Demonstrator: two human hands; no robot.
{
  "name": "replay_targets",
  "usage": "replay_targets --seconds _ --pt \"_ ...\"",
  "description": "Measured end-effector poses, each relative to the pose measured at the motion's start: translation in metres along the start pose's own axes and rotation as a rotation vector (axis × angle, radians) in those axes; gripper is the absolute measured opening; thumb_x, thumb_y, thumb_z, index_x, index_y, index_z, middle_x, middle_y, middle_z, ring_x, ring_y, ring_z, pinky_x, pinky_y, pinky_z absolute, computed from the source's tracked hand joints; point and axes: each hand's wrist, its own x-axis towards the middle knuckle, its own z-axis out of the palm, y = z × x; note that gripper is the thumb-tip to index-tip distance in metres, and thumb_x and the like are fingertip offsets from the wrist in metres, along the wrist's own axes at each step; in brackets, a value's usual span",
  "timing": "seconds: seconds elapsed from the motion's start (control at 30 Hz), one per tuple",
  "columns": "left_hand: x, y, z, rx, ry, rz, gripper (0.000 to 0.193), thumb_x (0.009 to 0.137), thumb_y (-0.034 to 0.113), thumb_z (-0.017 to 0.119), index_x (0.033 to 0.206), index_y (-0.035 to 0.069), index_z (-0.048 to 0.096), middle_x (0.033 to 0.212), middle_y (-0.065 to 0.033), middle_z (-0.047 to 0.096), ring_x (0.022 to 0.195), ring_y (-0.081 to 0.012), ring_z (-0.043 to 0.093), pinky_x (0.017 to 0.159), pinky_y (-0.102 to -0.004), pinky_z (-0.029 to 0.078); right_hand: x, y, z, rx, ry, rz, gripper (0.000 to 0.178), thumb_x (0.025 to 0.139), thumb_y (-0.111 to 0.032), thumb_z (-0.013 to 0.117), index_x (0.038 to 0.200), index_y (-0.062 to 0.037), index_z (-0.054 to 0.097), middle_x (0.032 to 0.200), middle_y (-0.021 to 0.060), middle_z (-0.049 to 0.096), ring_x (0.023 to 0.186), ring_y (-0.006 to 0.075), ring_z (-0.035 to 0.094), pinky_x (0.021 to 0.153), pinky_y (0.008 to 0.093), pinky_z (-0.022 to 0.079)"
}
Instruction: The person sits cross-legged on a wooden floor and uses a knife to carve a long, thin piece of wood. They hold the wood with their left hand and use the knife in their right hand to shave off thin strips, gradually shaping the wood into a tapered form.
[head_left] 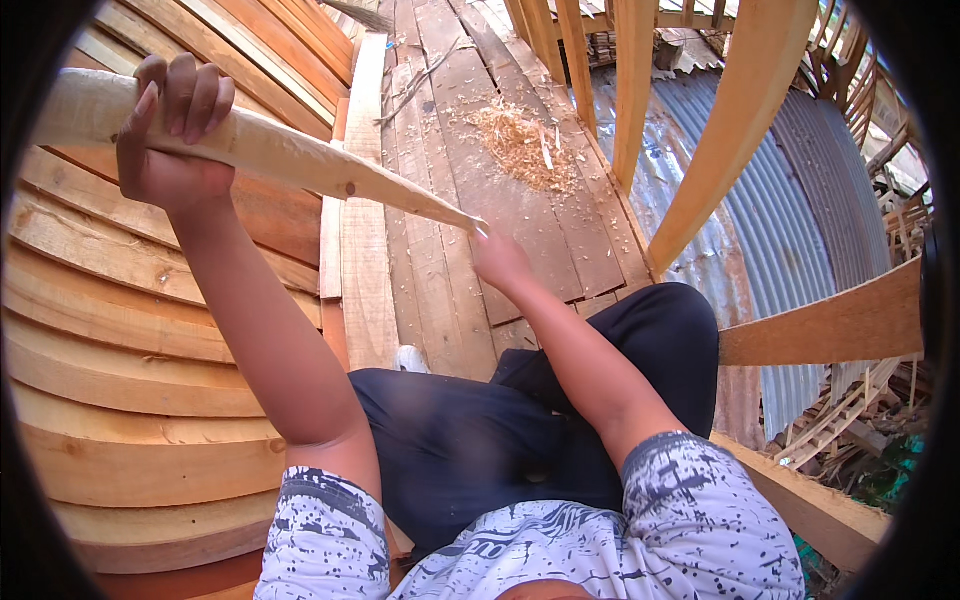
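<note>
Spanning from 10 o'clock to just above the centre of the view, the pale wooden pole (300, 165) slopes downward, thick at its outer end and tapering to a narrow tip. The left hand (178, 120), at 10 o'clock, grips the thick section, fingers curled over its upper side. The right hand (500, 258), near the centre, is at the tip; its fingers are hidden, so whether it grips the wood or something beside it cannot be told. Wood shavings (525, 145) lie toward 12 o'clock on the plank floor (430, 290); stacked planks (150, 400) fill the 9 o'clock side. Handling, as judged: the pole should be stiff and moderately heavy, with most mass toward the thick end. The surface appears smooth and may slip slightly under a loose hold; splinters are possible. The slender tip is likely the weakest part. Support the weight on the thick section with a full wrap, and hold the tip lightly, for guidance only, without side load near the knot (350, 188).
</note>
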Motion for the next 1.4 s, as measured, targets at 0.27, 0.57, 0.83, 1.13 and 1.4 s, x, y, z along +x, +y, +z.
replay_targets --seconds 0.27,0.57,0.83,1.13,1.4 --pt "0.010 -0.006 -0.021 -0.065 -0.225 -0.025 0.013 0.088 0.019 0.055 0.085 0.012 0.044 0.065 0.0036 0.036 0.054 -0.0062 0.036 0.057 -0.0209 0.033 -0.008 -0.109 -0.073 0.279 0.083 -0.017 0.022 0.092 -0.015 0.050 0.090 0.0031 0.062 0.087 0.0286 0.066 0.085 0.0467 0.064 0.080 0.0534 0.051" --pt "0.032 -0.014 -0.042 -0.343 -0.576 -0.086 0.017 0.091 0.017 0.058 0.084 0.015 0.043 0.065 0.0072 0.038 0.053 -0.0038 0.039 0.057 -0.0211 0.034 -0.010 -0.097 -0.049 0.313 0.169 -0.012 0.026 0.097 -0.020 0.047 0.093 0.0024 0.058 0.080 0.0287 0.065 0.080 0.0469 0.064 0.073 0.0548 0.050" --pt "0.041 -0.014 -0.053 -0.153 -0.285 -0.127 0.014 0.090 0.009 0.054 0.081 0.013 0.044 0.063 0.0056 0.038 0.054 -0.0052 0.040 0.060 -0.0213 0.035 -0.023 -0.109 -0.032 0.330 0.221 0.023 0.025 0.098 -0.019 0.047 0.090 0.0027 0.055 0.073 0.0276 0.064 0.072 0.0467 0.064 0.069 0.0542 0.051" --pt "0.048 -0.033 -0.020 -0.302 -0.483 -0.106 0.013 0.088 0.007 0.052 0.082 0.014 0.044 0.062 0.0061 0.040 0.052 -0.0045 0.041 0.057 -0.0212 0.036 -0.004 0.006 0.004 0.169 0.037 0.218 0.033 0.099 -0.022 0.044 0.099 0.0053 0.062 0.089 0.0308 0.066 0.088 0.0456 0.065 0.080 0.0525 0.052" --pt "0.058 -0.029 -0.008 -0.312 -0.526 -0.118 0.012 0.086 0.009 0.055 0.083 0.014 0.045 0.060 0.0072 0.040 0.049 -0.0035 0.040 0.054 -0.0192 0.036 -0.014 -0.020 -0.021 0.252 -0.050 0.316 0.037 0.100 -0.024 0.043 0.107 0.0066 0.063 0.097 0.0332 0.065 0.095 0.0464 0.064 0.081 0.0523 0.052"
